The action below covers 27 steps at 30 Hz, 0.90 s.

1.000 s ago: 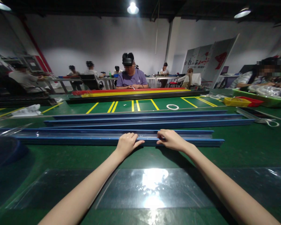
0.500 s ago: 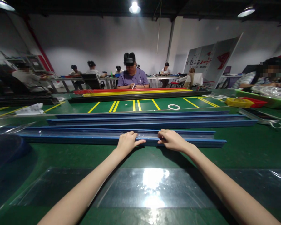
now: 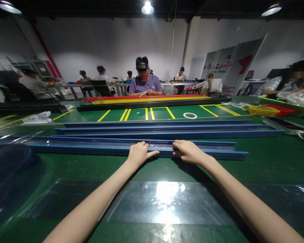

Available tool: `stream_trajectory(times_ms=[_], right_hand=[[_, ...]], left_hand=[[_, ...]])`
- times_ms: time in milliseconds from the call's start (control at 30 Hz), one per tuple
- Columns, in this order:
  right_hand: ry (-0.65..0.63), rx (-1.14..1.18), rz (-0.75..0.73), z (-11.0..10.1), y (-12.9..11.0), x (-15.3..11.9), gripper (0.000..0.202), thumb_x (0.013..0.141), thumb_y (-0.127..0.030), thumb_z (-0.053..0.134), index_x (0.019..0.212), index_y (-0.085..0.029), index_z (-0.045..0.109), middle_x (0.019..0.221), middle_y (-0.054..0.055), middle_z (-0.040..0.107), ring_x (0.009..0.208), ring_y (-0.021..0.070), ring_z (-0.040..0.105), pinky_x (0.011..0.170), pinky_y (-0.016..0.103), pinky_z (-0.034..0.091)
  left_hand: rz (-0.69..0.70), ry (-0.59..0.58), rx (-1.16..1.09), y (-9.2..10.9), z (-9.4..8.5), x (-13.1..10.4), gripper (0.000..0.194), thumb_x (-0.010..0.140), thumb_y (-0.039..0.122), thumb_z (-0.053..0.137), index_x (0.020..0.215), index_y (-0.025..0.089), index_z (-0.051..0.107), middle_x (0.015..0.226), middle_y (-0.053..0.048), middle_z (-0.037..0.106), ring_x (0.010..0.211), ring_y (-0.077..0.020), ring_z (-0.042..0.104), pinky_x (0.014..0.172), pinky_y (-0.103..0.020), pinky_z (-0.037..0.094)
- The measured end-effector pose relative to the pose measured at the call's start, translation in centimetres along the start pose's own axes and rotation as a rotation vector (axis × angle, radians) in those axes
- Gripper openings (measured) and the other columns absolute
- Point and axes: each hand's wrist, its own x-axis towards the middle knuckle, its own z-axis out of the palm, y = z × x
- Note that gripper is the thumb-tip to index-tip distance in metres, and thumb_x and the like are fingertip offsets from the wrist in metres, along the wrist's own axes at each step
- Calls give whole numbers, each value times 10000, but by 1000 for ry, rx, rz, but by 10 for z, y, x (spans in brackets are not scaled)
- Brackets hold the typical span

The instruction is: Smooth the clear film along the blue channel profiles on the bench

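A long blue channel (image 3: 81, 147) lies across the green table, with clear film showing inside its groove. My left hand (image 3: 139, 153) is wrapped over the channel, fingers in the groove and thumb stretched along the near edge. A short way to the right, my right hand (image 3: 186, 151) has its fingers curled onto the same channel, thumb at the near wall. Whether the fingertips also hold the film is hidden. A wide strip of clear film (image 3: 142, 199) lies flat nearer to me, under my forearms, reflecting a lamp.
More blue channels (image 3: 218, 133) lie just beyond. Red, yellow and black strips (image 3: 152, 103) stretch farther back, before a person in purple (image 3: 145, 82). Right: a phone (image 3: 281, 124), yellow tray (image 3: 263, 110), green tray (image 3: 301, 109). Left: a blue rounded object (image 3: 10, 165).
The whole view has shifted slightly, so the scene sits a little farther right. Both hands keep their places on the blue channel.
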Motion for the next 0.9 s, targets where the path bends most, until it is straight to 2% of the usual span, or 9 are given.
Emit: stream_trajectory(times_ms=[133,267,400,667,900], right_hand=[[-17,-48,-4,-3,-2,0,90,789,-218,445,801,-170,519,854,77,585,739,164,534,573,238,287],[-61,-37,20,-6,4,-1,88,760,-233,475,792,-183,541,844,60,607,720,163,547,548,239,278],[-116,-17,97,-11,19,-8,112,721,-266,510,779,-196,575,817,49,632,697,167,557,516,234,268],[-248,-43,264,-24,54,-28,147,690,-295,519,760,-212,617,774,47,649,678,186,570,520,238,300],[-325,66,291,-19,65,-31,161,707,-286,505,811,-193,586,812,57,636,690,168,562,544,230,345]], left_hand=[[129,133,1,-5,7,-4,521,777,609,361,704,145,589,665,-69,612,649,-173,570,555,-251,355],[225,202,36,-6,8,-6,478,807,569,348,749,153,576,681,-59,611,669,-170,549,599,-273,341],[259,215,56,-5,7,-6,466,818,553,340,779,151,573,713,-57,614,674,-168,538,611,-281,323],[241,233,74,-6,8,-6,449,827,533,343,798,150,576,705,-51,602,674,-174,522,615,-290,304],[255,234,79,-6,12,-6,435,834,521,343,742,159,565,682,-36,592,650,-159,517,592,-280,279]])
